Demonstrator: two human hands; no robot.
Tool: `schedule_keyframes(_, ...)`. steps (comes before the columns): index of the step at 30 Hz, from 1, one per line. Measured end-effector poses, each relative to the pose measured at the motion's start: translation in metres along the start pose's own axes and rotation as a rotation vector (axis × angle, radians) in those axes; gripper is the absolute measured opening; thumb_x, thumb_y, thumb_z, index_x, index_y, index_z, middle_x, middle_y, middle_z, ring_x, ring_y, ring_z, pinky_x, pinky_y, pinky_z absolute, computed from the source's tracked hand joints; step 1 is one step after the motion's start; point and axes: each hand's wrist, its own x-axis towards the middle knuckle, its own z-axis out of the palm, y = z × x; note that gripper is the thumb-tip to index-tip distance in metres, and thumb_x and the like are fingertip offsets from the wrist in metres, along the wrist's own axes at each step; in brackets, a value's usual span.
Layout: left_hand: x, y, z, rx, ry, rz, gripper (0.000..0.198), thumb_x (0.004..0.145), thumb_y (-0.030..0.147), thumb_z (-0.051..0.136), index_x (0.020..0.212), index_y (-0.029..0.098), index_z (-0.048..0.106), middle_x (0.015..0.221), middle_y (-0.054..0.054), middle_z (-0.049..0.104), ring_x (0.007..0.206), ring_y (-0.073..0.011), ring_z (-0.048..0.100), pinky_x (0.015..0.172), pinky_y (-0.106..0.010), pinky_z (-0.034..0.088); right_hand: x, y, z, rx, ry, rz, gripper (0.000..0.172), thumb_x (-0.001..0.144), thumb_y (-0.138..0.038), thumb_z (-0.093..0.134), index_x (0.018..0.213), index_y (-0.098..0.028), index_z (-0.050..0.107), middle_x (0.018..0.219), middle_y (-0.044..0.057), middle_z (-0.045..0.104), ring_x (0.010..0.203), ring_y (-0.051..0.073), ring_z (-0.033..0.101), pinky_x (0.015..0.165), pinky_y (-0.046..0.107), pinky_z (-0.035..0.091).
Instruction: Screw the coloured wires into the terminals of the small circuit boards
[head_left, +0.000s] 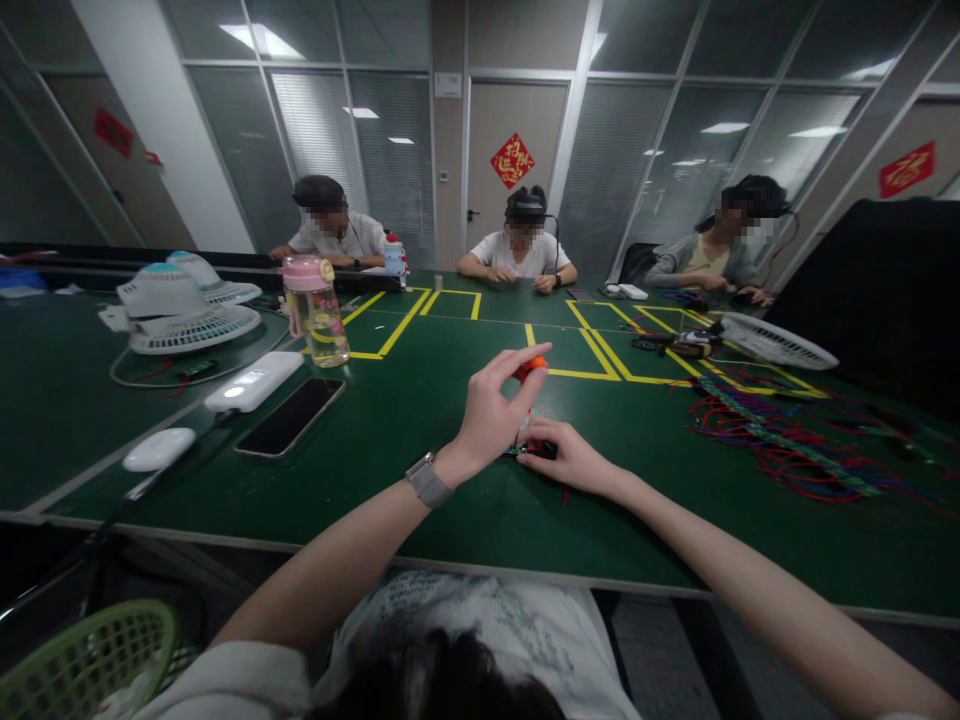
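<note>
My left hand (499, 395), with a grey-banded watch on its wrist, is raised above the table with thumb and fingers closed around an orange-handled screwdriver (535, 364). The tool stands roughly upright, and its lower part is partly hidden by my hand. Just below it, a small green circuit board (514, 450) lies at the table surface. My right hand (562, 455) rests on the table and pinches the board's right side. A short red wire (565, 494) sticks out under that hand. The fingers cover most of the board.
Left of my hands are a phone (291, 418), a white power device (255, 382), a pink-lidded bottle (319, 310) and white fans (191, 325). Wired circuit boards (787, 440) lie in a bundle at right. Yellow tape marks the green table (420, 530). Several people sit across.
</note>
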Motion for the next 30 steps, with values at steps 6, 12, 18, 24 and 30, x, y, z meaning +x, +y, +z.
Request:
schedule_keyframes(6,0.0006,0.0021,-0.0013,0.14,0.044,0.081,0.019,0.09,0.027,0.057,0.104,0.023,0.07,0.097,-0.005,0.056,0.092,-0.0148,0.057,0.086,-0.029,0.048,-0.0005,0.001,0.001,-0.001,-0.001,0.002,0.016,0.083,-0.023,0.063,0.095,-0.016,0.071,0.082,0.005,0.062,0.073,0.016,0.054,0.069,0.029,0.044)
schedule_keyframes(12,0.0004,0.0039,-0.0007,-0.024,-0.067,0.062,0.031,0.098,0.021,0.04,0.121,0.021,0.06,0.11,-0.007,0.065,0.103,-0.0156,0.061,0.092,-0.03,0.047,-0.0001,0.003,0.0015,-0.009,0.003,-0.011,0.015,0.084,-0.024,0.063,0.094,-0.016,0.071,0.078,0.004,0.06,0.072,0.017,0.053,0.068,0.029,0.043)
schedule_keyframes(18,0.0014,0.0033,-0.0017,0.075,0.015,0.09,0.015,0.089,0.022,0.058,0.1,0.019,0.069,0.088,-0.003,0.057,0.08,-0.0129,0.055,0.077,-0.026,0.047,-0.0006,0.0039,0.0018,-0.007,0.007,-0.01,0.015,0.083,-0.024,0.064,0.095,-0.017,0.071,0.081,0.004,0.061,0.071,0.016,0.054,0.067,0.029,0.043)
schedule_keyframes(24,0.0006,0.0014,-0.0015,0.024,-0.061,0.09,0.033,0.097,0.019,0.038,0.119,0.022,0.063,0.111,-0.007,0.057,0.105,-0.0159,0.055,0.093,-0.03,0.045,-0.0005,0.0038,0.0017,-0.007,0.012,-0.018,0.015,0.083,-0.024,0.064,0.094,-0.016,0.071,0.077,0.003,0.06,0.072,0.016,0.054,0.067,0.028,0.044)
schedule_keyframes(30,0.0015,0.0004,0.0,-0.02,-0.045,0.066,0.028,0.094,0.017,0.049,0.118,0.021,0.062,0.105,-0.006,0.063,0.095,-0.0145,0.06,0.084,-0.027,0.049,-0.0005,0.0025,0.001,-0.007,0.004,-0.005,0.016,0.083,-0.023,0.064,0.096,-0.017,0.071,0.081,0.004,0.062,0.073,0.016,0.055,0.069,0.029,0.045)
